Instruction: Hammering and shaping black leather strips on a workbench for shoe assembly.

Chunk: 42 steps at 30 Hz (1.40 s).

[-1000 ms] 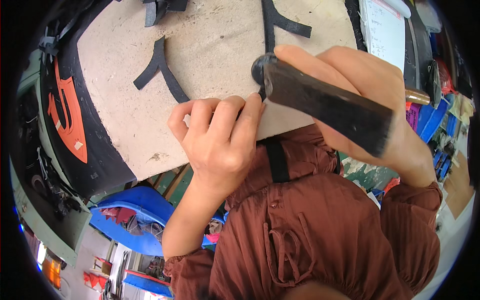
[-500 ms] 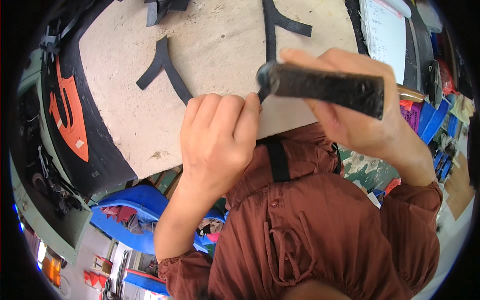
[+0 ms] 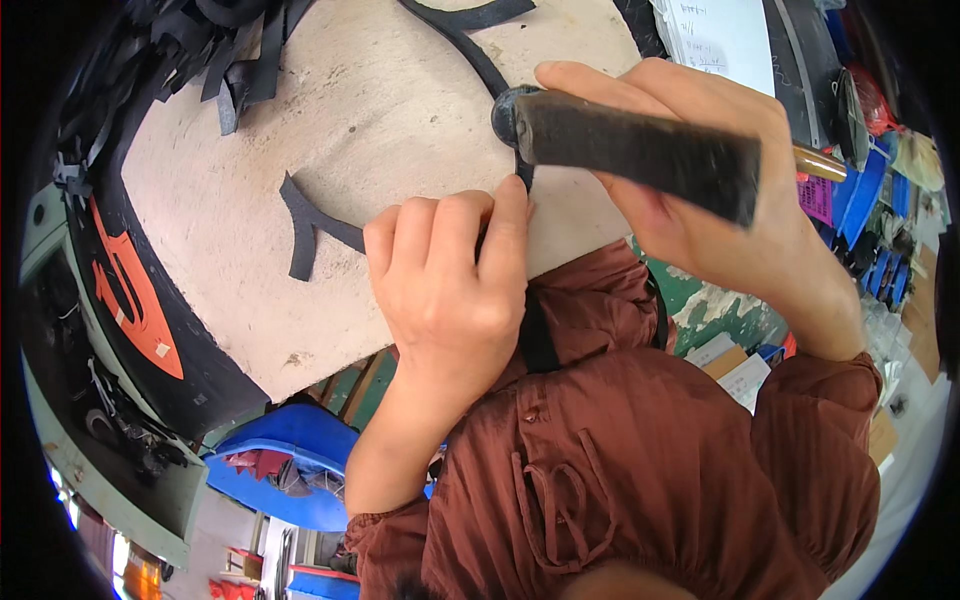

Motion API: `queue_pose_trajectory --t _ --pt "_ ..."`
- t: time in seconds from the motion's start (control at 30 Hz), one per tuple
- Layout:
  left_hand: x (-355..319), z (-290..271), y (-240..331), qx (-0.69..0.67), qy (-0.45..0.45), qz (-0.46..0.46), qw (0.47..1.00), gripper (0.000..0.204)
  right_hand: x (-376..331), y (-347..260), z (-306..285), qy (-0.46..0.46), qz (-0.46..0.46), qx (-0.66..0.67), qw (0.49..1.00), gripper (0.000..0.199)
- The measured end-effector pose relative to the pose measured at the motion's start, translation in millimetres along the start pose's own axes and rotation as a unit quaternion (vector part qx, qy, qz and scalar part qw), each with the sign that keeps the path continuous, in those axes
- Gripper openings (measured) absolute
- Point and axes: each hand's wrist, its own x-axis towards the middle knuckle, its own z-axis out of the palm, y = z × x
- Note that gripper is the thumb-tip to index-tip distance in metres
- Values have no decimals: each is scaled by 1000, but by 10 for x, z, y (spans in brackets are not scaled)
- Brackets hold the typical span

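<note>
So at this point I had my right hand (image 3: pixel 720 200) wrapped tight around the hammer (image 3: pixel 630 150), fingers fully closed on the dark taped handle. The handle ran pretty much sideways across my view, tipped down a little toward the right, with the round head end at its left tip. That head sat right over the black strip (image 3: pixel 470 45), the long curvy one that snaked down the pale work board (image 3: pixel 330 130) toward the near edge.

My left hand (image 3: pixel 450 290) was knuckles-up at the board's near edge, fingers curled down and pressing on the lower end of that same strip. Couldn't see under my fingers, so I can't say whether I was pinching it or just holding it flat. Index fingertip was just below the hammer head, really close, almost touching.

So the key bit: the strip ran away from me, up the board, while the handle crossed it nearly at right angles. The spot under the head was just beyond my left fingertips, so the left hand was the nearer one to the strip. Not much room between the two

There was also a Y-shaped black piece (image 3: pixel 305 225) lying off to the left, well apart from both hands
</note>
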Motion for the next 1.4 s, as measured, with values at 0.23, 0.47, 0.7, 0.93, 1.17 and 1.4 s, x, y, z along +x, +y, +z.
queue_pose_trajectory --t 0.23,0.47,0.7,0.93,1.17,1.4 --pt "-47 -84 -109 -39 -20 10 999 26 -60 -45 -33 -38 -6 9 999 51" --pt "-42 -66 -121 -32 -9 19 999 26 -90 -95 -31 -41 3 26 999 48" --pt "-82 -118 -64 80 -10 53 995 25 -70 -149 -40 -38 -3 15 999 46" --pt "-130 -142 -49 103 -14 60 993 20 -83 -170 -48 -31 -9 13 999 44" --pt "-124 -226 -187 15 -47 45 998 26 -55 -149 -42 -50 -17 -6 999 43" --pt "-121 -51 -173 -52 -4 40 998 28 -87 -83 -91 -40 -24 20 999 42"
